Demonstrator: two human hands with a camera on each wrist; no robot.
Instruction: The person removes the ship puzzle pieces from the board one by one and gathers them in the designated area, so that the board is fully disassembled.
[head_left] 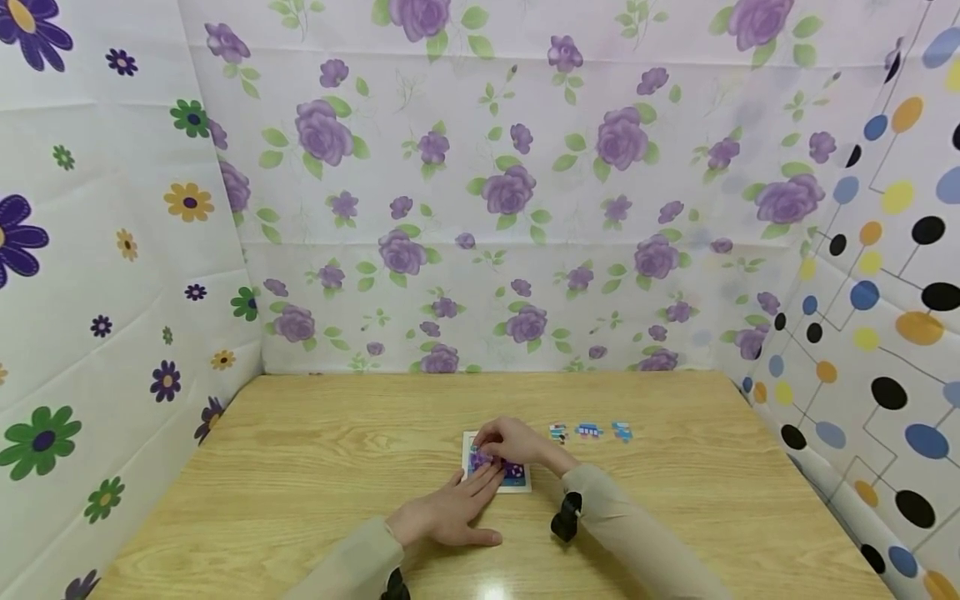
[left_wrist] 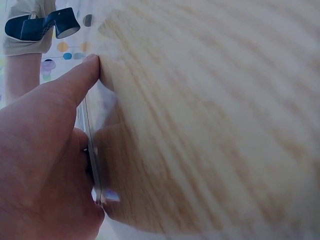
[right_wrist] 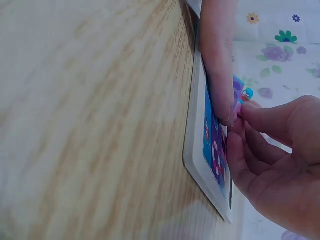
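A small jigsaw puzzle board (head_left: 516,489) with a white border and a blue and purple picture lies on the table. My left hand (head_left: 453,508) rests on it with fingers stretched out over the picture and the thumb spread on the wood. From the upper right, my right hand (head_left: 517,442) reaches over the board. Its thumb and fingers pinch a purple and blue puzzle piece (right_wrist: 240,90), tilted up from the board beside the left fingertips. Both hands cover much of the picture. In the left wrist view, the left hand (left_wrist: 45,150) hides most of the board.
Three loose puzzle pieces lie in a row right of the board: a multicoloured one (head_left: 558,432), a blue and purple one (head_left: 588,430) and a blue one (head_left: 622,431). Patterned cloth (head_left: 510,250) hangs behind the wooden table (head_left: 337,433) and along both sides.
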